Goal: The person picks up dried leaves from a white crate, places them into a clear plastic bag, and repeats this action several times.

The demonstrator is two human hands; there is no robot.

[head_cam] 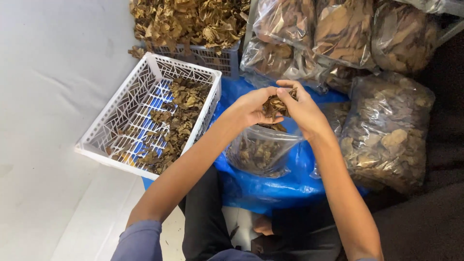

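Holding a clump of dried leaves [274,105] between both hands, we close our left hand [253,107] and right hand [302,108] around it, directly above an open clear plastic bag [263,150] of leaves on blue sheeting [270,186], beside a white lattice basket [130,108].

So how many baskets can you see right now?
2. A white basket tilted at left, partly filled with dry leaves, and a grey basket behind it, heaped with leaves. More may be hidden behind the clear bags at right.
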